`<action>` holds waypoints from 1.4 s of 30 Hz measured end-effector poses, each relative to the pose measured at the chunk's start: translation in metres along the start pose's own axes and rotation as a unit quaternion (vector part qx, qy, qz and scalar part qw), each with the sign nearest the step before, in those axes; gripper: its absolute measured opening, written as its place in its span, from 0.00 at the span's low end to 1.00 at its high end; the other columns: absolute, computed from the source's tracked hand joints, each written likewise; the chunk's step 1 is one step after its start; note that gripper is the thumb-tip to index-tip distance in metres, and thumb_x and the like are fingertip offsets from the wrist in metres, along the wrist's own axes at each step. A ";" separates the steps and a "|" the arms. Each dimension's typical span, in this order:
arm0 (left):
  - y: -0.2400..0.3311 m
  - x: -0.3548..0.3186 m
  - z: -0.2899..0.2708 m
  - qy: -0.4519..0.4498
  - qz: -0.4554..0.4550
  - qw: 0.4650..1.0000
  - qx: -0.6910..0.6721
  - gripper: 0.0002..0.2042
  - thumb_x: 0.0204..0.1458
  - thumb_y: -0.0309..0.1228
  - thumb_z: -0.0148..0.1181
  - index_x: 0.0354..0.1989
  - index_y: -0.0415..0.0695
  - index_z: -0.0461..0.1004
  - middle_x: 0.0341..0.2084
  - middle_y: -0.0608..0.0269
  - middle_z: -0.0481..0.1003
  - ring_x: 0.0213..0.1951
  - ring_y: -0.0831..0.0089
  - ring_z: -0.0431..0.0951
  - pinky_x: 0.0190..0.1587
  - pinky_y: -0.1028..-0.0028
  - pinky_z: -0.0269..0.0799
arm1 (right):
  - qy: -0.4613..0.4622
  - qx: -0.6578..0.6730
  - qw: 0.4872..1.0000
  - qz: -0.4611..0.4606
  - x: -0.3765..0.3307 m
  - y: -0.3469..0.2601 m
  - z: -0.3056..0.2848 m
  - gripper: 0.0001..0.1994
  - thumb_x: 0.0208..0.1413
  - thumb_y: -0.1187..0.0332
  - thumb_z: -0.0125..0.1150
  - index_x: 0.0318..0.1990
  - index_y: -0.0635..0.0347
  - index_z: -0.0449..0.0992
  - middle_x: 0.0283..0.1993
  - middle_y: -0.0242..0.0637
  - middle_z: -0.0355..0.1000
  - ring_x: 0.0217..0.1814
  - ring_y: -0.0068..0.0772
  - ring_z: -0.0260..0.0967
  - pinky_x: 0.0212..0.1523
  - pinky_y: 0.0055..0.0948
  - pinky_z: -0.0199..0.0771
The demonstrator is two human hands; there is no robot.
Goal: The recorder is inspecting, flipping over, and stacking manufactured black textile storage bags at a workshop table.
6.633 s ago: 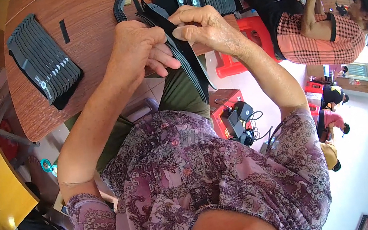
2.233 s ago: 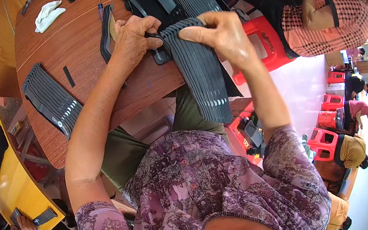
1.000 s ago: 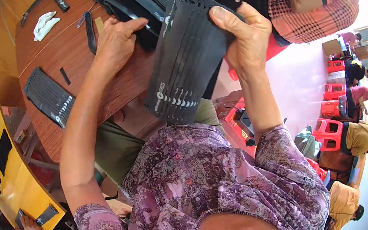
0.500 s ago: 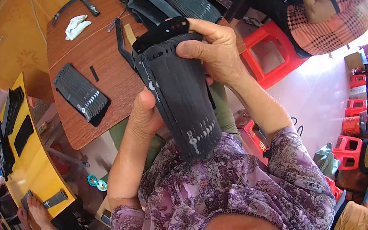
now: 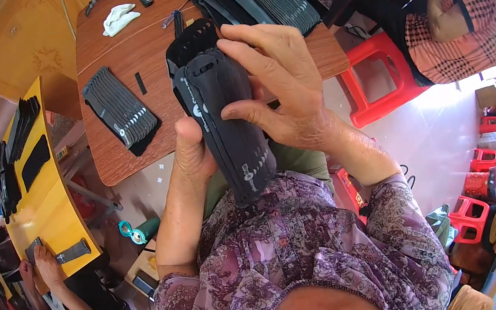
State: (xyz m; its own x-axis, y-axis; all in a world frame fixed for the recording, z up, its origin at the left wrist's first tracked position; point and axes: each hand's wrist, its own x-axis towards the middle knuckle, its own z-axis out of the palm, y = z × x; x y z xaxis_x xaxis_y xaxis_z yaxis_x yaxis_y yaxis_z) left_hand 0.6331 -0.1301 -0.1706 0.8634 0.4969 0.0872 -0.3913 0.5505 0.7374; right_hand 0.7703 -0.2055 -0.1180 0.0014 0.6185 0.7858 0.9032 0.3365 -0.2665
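Black bundle (image 5: 225,107) hides table (image 5: 155,72) edge, most left fingers (image 5: 188,133) (grip unclear); right fingers (image 5: 249,58) spread.

You have two hands in view, one left hand (image 5: 190,163) and one right hand (image 5: 283,82), with one bundle of black straps (image 5: 229,135); its overlapping layers cannot be counted. There are two tables near you: one brown table (image 5: 94,49) and one yellow table (image 5: 46,217). The brown one bears one fanned stack (image 5: 120,113) on your left, at least one upper-right stack (image 5: 284,1), one short black strip (image 5: 140,83) and one white cloth (image 5: 121,20). Beside the tables you have one teal flask (image 5: 148,229), one large red stool (image 5: 376,112), and at least three smaller-looking red stools (image 5: 462,227) beyond.
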 end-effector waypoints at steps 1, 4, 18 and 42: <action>0.000 -0.002 -0.001 -0.009 0.010 1.000 0.004 0.54 0.31 0.69 0.59 0.60 0.37 0.56 0.52 0.50 0.66 0.54 0.61 0.68 0.57 0.64 0.67 | -0.007 0.012 1.000 0.005 0.002 -0.002 -0.001 0.32 0.34 0.62 0.70 0.51 0.65 0.71 0.53 0.42 0.68 0.52 0.45 0.62 0.50 0.38 0.63; 0.000 -0.004 -0.001 -0.012 0.016 1.000 0.012 0.53 0.32 0.68 0.60 0.60 0.37 0.56 0.51 0.51 0.67 0.53 0.62 0.70 0.54 0.65 0.70 | -0.036 0.020 0.999 0.007 0.005 -0.005 -0.006 0.32 0.31 0.63 0.71 0.50 0.64 0.71 0.51 0.41 0.68 0.50 0.44 0.62 0.49 0.38 0.63; -0.007 -0.004 0.007 0.113 -0.047 0.990 -0.067 0.36 0.40 0.52 0.60 0.52 0.36 0.65 0.41 0.50 0.73 0.41 0.67 0.76 0.44 0.71 0.75 | -0.016 0.052 0.999 0.000 0.006 0.003 -0.010 0.24 0.28 0.75 0.70 0.41 0.61 0.74 0.45 0.38 0.69 0.49 0.40 0.61 0.47 0.34 0.63; -0.004 -0.015 0.007 0.115 0.008 0.993 0.022 0.43 0.33 0.52 0.63 0.53 0.31 0.61 0.41 0.52 0.72 0.42 0.69 0.75 0.46 0.73 0.72 | -0.048 0.171 0.984 -0.003 0.013 -0.001 -0.019 0.12 0.31 0.77 0.69 0.26 0.60 0.71 0.36 0.35 0.70 0.40 0.33 0.62 0.39 0.27 0.63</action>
State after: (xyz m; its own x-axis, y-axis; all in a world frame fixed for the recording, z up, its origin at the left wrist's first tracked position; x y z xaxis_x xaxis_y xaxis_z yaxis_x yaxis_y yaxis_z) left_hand 0.6238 -0.1451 -0.1701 0.7592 0.6487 -0.0523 -0.3860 0.5135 0.7663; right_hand 0.7778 -0.2114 -0.0972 -0.0592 0.6736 0.7367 0.7059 0.5500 -0.4462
